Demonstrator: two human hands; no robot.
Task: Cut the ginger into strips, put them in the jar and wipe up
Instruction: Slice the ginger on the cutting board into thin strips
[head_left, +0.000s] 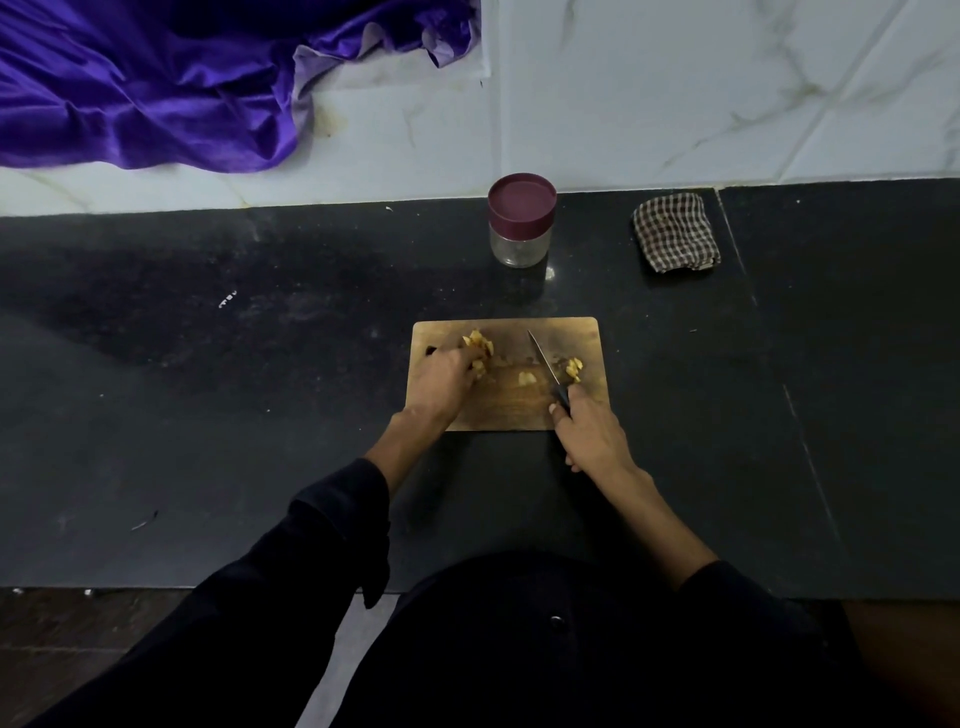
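Ginger (480, 344) partly cut, mid-frame on board (519, 410). Left hand (441, 382) gripping pieces, right hand (589, 434) holding knife (543, 361). Jar (521, 221) lidded, cloth (675, 231) untouched; filling, wiping pending.

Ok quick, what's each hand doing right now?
Left hand: fingers curled on ginger pieces on the cutting board.
Right hand: gripping the knife.

Knife (541, 361) in right hand (589, 434)
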